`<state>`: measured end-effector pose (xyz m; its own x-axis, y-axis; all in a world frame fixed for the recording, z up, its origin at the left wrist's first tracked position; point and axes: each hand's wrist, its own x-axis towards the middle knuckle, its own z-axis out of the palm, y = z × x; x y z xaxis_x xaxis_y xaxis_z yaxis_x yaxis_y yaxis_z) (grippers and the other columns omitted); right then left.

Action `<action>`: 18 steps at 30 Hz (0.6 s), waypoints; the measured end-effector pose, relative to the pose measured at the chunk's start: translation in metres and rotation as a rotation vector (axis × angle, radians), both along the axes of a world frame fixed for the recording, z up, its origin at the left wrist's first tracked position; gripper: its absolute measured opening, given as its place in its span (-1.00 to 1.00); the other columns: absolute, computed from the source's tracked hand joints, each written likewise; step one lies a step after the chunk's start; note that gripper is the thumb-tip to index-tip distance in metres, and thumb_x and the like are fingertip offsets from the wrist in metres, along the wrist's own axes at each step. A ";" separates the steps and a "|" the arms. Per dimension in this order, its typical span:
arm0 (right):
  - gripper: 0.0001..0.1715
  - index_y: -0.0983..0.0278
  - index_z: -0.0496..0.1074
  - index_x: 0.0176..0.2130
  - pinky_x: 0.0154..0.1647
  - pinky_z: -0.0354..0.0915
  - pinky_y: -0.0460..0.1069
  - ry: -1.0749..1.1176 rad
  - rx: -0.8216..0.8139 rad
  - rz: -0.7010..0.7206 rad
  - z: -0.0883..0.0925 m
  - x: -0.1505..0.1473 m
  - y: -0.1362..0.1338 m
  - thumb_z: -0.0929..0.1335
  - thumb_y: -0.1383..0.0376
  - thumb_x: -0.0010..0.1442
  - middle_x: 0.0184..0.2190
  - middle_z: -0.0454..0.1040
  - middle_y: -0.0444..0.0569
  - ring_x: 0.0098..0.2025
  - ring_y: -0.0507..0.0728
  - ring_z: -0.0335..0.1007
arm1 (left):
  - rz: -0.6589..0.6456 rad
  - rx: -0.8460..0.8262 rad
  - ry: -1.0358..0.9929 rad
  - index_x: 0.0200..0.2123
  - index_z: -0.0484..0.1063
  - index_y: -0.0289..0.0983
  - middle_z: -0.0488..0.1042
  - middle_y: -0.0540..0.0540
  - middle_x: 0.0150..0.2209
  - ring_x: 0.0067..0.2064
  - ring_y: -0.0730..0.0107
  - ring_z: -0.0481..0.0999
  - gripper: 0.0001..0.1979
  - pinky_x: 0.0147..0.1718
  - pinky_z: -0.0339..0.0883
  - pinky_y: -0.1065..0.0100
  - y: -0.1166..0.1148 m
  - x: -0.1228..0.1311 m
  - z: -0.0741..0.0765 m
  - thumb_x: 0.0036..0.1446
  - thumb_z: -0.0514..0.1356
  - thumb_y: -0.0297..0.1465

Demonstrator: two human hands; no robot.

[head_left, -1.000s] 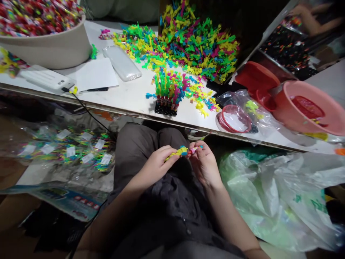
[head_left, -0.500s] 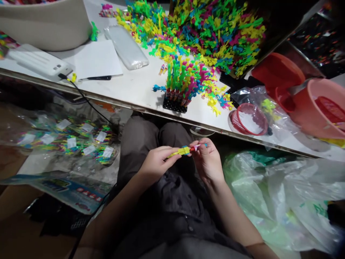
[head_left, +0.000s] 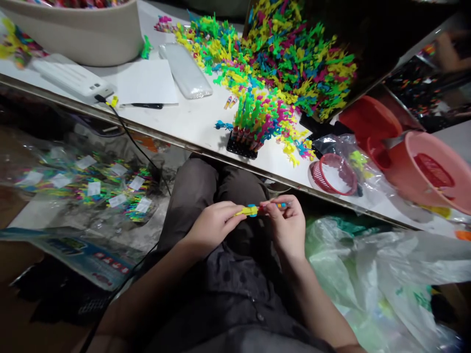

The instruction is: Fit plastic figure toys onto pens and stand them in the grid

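Above my lap, my left hand [head_left: 215,223] pinches the end of a small yellow plastic figure [head_left: 250,211] with blue bits at its side. My right hand [head_left: 287,223] grips a small printed tube [head_left: 281,205] with a blue end, and its red end meets the figure. Where the two parts join is partly covered by my right fingers. On the table edge ahead, a black rack [head_left: 241,148] holds several upright printed tubes topped with green, yellow, pink and blue figures [head_left: 259,113]. Two loose tubes [head_left: 230,102] lie behind it.
A large heap of coloured figures [head_left: 294,63] spreads from a dark box. Left are a beige tub [head_left: 81,34], white power bank [head_left: 69,78], paper [head_left: 147,81] and clear packet [head_left: 187,71]. Right are a red basket [head_left: 333,174], pink basin [head_left: 430,166] and plastic bags [head_left: 386,264].
Both hands stay together at nearly the same spot. The right fingers have shifted around the tube. The table scene has slid slightly in view as the head moved.
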<state>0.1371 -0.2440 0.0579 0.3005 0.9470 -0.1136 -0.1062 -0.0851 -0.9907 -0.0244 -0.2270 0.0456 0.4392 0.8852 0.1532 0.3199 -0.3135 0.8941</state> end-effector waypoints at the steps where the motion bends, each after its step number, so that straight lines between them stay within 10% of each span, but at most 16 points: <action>1: -0.72 0.24 0.25 -0.38 -0.44 0.34 -0.12 -0.021 -0.004 -0.002 -0.001 0.000 -0.001 0.43 0.26 -0.07 -0.52 0.47 -0.18 -0.51 -0.02 0.40 | -0.005 -0.047 -0.014 -0.29 0.47 -0.29 0.48 -0.08 -0.37 -0.32 0.43 0.42 -0.80 -0.31 0.26 0.46 0.000 0.001 -0.001 0.11 0.08 -0.38; 8: -0.74 0.24 0.24 -0.38 -0.42 0.33 -0.11 0.034 -0.022 -0.040 -0.014 0.000 -0.004 0.42 0.27 -0.05 -0.50 0.48 -0.17 -0.49 -0.02 0.40 | -0.008 -0.472 -0.194 -0.40 0.47 -0.36 0.40 -0.05 -0.47 -0.44 0.47 0.36 -0.81 -0.48 0.22 0.50 0.002 0.012 -0.013 0.03 0.11 -0.37; 18: -0.73 0.21 0.22 -0.38 -0.38 0.32 -0.08 -0.039 0.003 0.008 -0.024 -0.002 -0.004 0.41 0.26 -0.06 -0.48 0.43 -0.15 -0.42 0.02 0.39 | -0.044 -0.599 -0.262 -0.48 0.45 -0.36 0.35 -0.04 -0.52 -0.49 0.50 0.33 -0.80 -0.52 0.21 0.49 0.003 0.013 -0.024 0.01 0.12 -0.35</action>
